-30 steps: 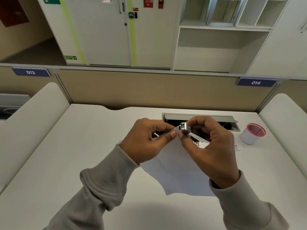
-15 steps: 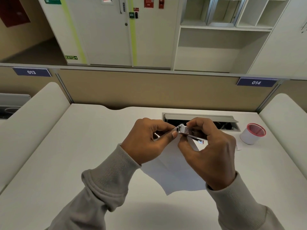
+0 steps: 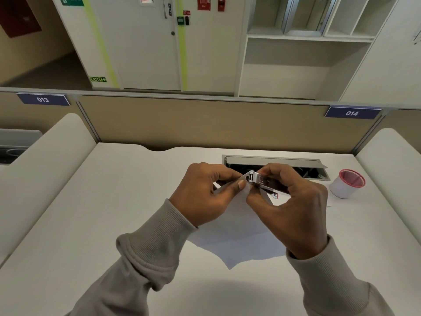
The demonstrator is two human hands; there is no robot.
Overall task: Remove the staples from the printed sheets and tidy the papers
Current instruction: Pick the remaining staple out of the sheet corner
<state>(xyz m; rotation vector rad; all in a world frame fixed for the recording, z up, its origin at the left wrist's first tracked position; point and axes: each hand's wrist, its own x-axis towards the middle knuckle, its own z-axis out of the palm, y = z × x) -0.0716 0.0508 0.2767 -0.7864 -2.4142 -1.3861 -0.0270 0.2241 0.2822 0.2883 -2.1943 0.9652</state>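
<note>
On the far left, the partition carries a blue label 013, and the white desk runs out in front of you. Your left hand is raised above the desk. Its thumb and curled fingers pinch the top corner of the printed sheets. The sheets hang from that pinch, slanting down toward you between your two wrists. Their lower corner is near the desktop, but you cannot tell if it touches.

Just right of your left thumb, the hinged end of a small silver stapler marked "10" meets the pinched corner of paper. Any staple there is too small to make out. Your right hand grasps the stapler, fingers curled over its top and thumb underneath.

Behind your hands, a grey cable box is set into the desk with its lid up. Right of it, a small white round container with a red rim stands on the desk, apart from your hands. Above it, the partition carries a label 014.
</note>
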